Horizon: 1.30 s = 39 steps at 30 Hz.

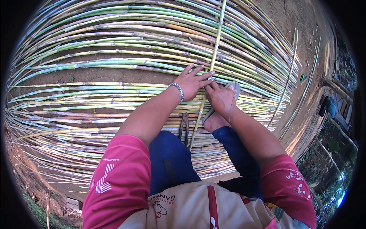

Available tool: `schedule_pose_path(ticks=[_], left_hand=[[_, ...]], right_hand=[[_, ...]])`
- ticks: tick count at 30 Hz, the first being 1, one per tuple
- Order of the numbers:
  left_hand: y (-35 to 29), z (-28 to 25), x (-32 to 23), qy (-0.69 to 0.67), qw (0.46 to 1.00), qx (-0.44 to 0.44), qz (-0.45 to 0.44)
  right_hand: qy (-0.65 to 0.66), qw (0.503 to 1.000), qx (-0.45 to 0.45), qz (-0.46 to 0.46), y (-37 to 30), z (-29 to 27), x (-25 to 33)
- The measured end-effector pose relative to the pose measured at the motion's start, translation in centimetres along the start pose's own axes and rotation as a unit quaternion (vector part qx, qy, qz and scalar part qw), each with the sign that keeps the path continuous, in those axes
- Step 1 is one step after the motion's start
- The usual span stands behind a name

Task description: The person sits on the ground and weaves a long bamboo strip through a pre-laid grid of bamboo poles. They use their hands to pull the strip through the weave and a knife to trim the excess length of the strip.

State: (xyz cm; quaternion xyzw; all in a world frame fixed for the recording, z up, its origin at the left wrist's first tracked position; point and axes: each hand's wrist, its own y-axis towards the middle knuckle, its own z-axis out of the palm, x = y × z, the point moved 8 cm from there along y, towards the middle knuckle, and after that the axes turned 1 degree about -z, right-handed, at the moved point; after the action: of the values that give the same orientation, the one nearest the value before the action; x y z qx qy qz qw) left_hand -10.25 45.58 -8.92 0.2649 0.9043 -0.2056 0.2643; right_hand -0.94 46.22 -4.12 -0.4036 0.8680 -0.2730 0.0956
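Long green-yellow canes (126, 61) lie side by side on the ground, with a thinner cane (217, 40) laid across them. My left hand (192, 82), a chain bracelet at its wrist, rests on the canes with its fingers stretched out and apart toward the crossing. Close against it, my right hand (221, 97) is closed in a pinch beside the cross cane. A thin dark wire (235, 86) loops up from its fingers and trails down past the wrist. The fingertips are partly hidden. Below the left hand, pincers (185, 124) lie on the canes.
My sandalled foot (215, 122) stands on the canes beside the cross cane. Another cane (288, 76) lies across their right ends, with a loose cane (307, 87) on the soil beyond. A small green object (303, 77) lies there too.
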Motion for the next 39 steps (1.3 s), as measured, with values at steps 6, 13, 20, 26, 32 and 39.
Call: schedule_pose_path(ticks=[6,13,20,26,32,39], left_hand=[[0.3,0.1,0.0,-0.017,1.000,-0.020,0.003],[0.1,-0.2,-0.2,-0.011,1.000,-0.025,-0.001],[0.1,-0.5,0.0,0.001,0.999,-0.043,0.003],[-0.8,-0.1,-1.9,-0.019,0.999,-0.030,-0.015],[-8.7,5.1,-6.7,-0.075,0.992,0.063,0.080],[-10.6,7.2,-7.0,0.032,0.977,0.073,0.200]], right_hand=[[-0.023,0.998,-0.062,-0.013,-0.3,0.6,0.1],[-0.015,0.998,-0.057,0.028,0.2,1.2,-0.4],[0.298,0.906,-0.103,0.284,-1.8,5.5,-2.7],[0.445,0.836,0.013,0.321,-1.7,8.9,-5.0],[0.325,0.935,-0.085,0.117,-2.8,1.8,-4.7],[0.242,0.929,0.224,0.170,-9.8,-1.9,-10.9]])
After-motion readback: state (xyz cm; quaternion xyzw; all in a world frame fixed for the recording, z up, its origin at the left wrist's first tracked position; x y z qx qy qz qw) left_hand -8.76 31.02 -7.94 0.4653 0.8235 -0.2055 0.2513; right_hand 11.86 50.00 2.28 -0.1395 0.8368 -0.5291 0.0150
